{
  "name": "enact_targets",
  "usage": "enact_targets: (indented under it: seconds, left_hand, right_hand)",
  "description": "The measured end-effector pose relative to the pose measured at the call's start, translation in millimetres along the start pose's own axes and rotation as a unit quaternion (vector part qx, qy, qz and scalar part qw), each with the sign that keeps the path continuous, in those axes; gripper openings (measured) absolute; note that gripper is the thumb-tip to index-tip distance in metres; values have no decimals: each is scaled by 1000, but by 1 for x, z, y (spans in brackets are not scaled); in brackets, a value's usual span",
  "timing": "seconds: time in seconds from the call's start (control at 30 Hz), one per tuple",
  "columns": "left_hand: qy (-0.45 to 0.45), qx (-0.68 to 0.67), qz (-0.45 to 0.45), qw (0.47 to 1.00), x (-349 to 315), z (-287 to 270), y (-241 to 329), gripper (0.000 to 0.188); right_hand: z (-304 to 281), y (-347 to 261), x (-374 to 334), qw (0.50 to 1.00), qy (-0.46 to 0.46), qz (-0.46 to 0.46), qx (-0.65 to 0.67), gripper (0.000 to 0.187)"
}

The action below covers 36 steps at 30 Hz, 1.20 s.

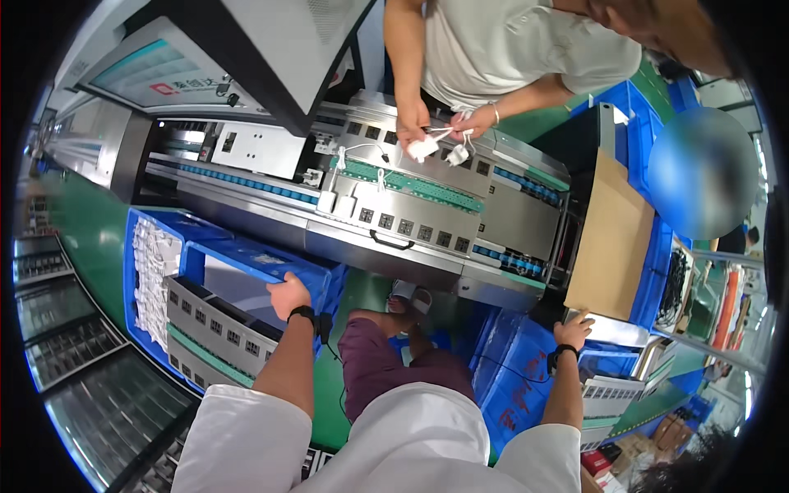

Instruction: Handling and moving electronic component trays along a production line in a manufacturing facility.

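Observation:
My left hand (288, 297) is closed over the rim of a blue bin (261, 263) at the left. Inside or against that bin, a grey panel (218, 316) with square sockets and a green strip leans at an angle. My right hand (574, 330) lies with fingers apart on the near edge of a silver metal surface (612, 329), beside a brown cardboard sheet (612, 238). Before me, a socketed metal fixture (403, 209) on the conveyor bears a few white adapters (338, 202) with cables.
Across the conveyor (370, 251) a person (493, 49) in a white shirt holds white adapters (423, 149) by their cables. White parts fill the far-left bin (154, 271). Blue bins (514, 370) stand by my right leg. A machine hood (288, 49) overhangs the conveyor's left part.

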<state>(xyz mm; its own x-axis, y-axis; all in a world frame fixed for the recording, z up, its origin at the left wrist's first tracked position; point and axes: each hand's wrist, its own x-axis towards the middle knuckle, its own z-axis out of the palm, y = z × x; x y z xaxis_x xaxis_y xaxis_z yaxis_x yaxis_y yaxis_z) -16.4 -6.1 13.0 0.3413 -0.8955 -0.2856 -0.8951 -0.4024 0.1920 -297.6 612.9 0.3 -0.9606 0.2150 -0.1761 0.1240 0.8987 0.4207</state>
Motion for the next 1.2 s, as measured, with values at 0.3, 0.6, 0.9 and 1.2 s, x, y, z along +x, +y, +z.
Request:
enact_targets:
  seconds: [0.3,0.6,0.9,1.2]
  left_hand:
    - [-11,-14,6,1000,7,3,-5,54]
    - [-7,-12,-8,1000,1,-4,1,52]
    - [-7,-20,-14,1000,-1,-9,1,51]
    - [-23,-31,-32,999,0,-14,6,54]
  right_hand:
    - [-19,-8,-4,999,-21,0,45,106]
    - [-28,-12,0,999,-36,12,26,107]
    - [-41,-20,0,996,-86,22,33,110]
    - [-31,-27,0,997,-67,32,11,113]
